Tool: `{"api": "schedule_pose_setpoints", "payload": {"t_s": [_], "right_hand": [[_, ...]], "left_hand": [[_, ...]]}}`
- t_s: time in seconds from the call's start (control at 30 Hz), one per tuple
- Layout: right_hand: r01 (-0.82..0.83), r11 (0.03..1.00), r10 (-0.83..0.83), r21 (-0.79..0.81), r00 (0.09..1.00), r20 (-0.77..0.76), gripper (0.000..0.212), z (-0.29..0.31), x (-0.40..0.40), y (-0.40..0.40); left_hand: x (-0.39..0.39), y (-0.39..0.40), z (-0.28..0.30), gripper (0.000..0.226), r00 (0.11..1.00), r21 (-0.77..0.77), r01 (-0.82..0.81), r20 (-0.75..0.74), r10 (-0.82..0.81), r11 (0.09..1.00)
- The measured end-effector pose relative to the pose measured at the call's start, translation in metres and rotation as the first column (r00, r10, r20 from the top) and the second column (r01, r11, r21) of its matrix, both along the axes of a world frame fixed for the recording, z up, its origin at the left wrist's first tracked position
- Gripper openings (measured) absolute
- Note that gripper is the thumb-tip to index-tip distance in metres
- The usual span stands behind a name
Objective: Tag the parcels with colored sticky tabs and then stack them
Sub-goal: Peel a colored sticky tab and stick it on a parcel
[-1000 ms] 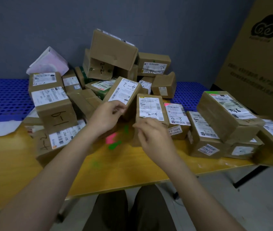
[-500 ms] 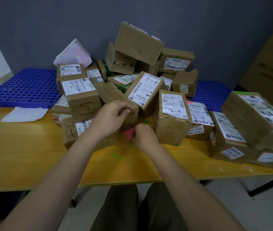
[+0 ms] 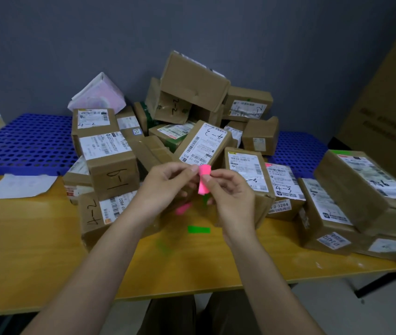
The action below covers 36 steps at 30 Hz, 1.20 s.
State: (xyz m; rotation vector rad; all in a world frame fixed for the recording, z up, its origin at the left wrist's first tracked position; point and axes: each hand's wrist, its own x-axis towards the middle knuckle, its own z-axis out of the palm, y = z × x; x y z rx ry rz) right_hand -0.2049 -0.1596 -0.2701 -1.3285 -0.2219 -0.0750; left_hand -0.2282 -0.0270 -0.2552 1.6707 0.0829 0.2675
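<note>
Both hands pinched one pink tab [image 3: 204,179] at its top edge, left hand [image 3: 168,187] and right hand [image 3: 230,197] raised above the near table [image 3: 35,238]. Parcels [image 3: 112,165] heaped far looked stiff and light, best gripped by the sides. Tab was flimsy, curling, sticky; best held by edges only. Green tab [image 3: 198,229] lay on table.

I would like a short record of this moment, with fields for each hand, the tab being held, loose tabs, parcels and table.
left hand: pinches the pink tab
right hand: pinches the same tab
pink tab: held above the table
green tab: lies flat on the table
parcels: heaped behind the hands
table: yellow top
</note>
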Motion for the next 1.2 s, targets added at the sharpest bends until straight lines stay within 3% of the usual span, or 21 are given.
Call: {"api": "schedule_pose_setpoints", "payload": {"t_s": [0.17, 0.23, 0.27, 0.33, 0.37, 0.47, 0.57, 0.63, 0.7, 0.8, 0.87, 1.03, 1.2], "right_hand": [[-0.044, 0.999, 0.045, -0.023, 0.999, 0.027, 0.014, 0.011, 0.01, -0.012], [0.093, 0.971, -0.037, -0.221, 0.969, 0.243, 0.017, 0.009, 0.014, -0.023], [0.226, 0.914, -0.057, -0.337, 0.893, 0.447, 0.017, 0.008, 0.016, -0.03], [0.449, 0.768, 0.078, -0.456, 0.642, 0.763, 0.016, 0.006, 0.021, -0.044], [0.511, 0.704, 0.171, -0.493, 0.553, 0.816, 0.02, 0.004, 0.023, -0.049], [0.653, 0.547, 0.324, -0.524, 0.412, 0.852, 0.019, 0.003, 0.03, -0.054], [0.709, 0.514, 0.339, -0.482, 0.348, 0.874, 0.013, 0.004, 0.035, -0.053], [0.676, 0.534, 0.316, -0.508, 0.398, 0.861, 0.015, 0.007, 0.038, -0.053], [0.552, 0.602, 0.258, -0.577, 0.549, 0.795, 0.015, 0.013, 0.039, -0.052], [0.212, 0.715, 0.228, -0.666, 0.83, 0.509, 0.007, 0.029, 0.038, -0.054], [0.013, 0.743, 0.247, -0.669, 0.924, 0.292, 0.003, 0.04, 0.039, -0.057], [-0.349, 0.789, 0.387, -0.505, 0.922, -0.033, 0.016, 0.059, 0.046, -0.065], [-0.444, 0.75, 0.402, -0.49, 0.895, -0.195, 0.016, 0.067, 0.048, -0.071]], "left_hand": [[0.01, -0.017, 0.007, 0.007, 0.999, -0.206, 0.015, -0.037, -0.023, 0.978], [0.015, -0.022, 0.011, 0.005, 0.997, -0.227, -0.036, -0.075, 0.019, 0.973], [0.017, -0.024, 0.013, 0.006, 0.995, -0.231, -0.057, -0.089, 0.037, 0.971], [0.021, -0.027, 0.017, 0.009, 0.995, -0.242, -0.075, -0.087, 0.056, 0.967], [0.022, -0.028, 0.019, 0.01, 0.995, -0.245, -0.081, -0.084, 0.062, 0.966], [0.024, -0.032, 0.023, 0.01, 0.994, -0.236, -0.078, -0.094, 0.057, 0.969], [0.025, -0.035, 0.024, 0.008, 0.994, -0.221, -0.075, -0.091, 0.056, 0.972], [0.025, -0.036, 0.024, 0.006, 0.996, -0.225, -0.061, -0.084, 0.043, 0.972], [0.023, -0.036, 0.025, 0.007, 0.996, -0.236, -0.018, -0.086, -0.003, 0.972], [0.021, -0.035, 0.026, 0.008, 0.992, -0.26, 0.041, -0.107, -0.071, 0.965], [0.02, -0.035, 0.027, 0.006, 0.99, -0.24, 0.063, -0.108, -0.092, 0.969], [0.018, -0.039, 0.03, 0.007, 0.993, -0.163, 0.102, -0.043, -0.111, 0.981], [0.02, -0.041, 0.031, 0.009, 0.995, -0.106, 0.1, -0.013, -0.102, 0.989]]}}
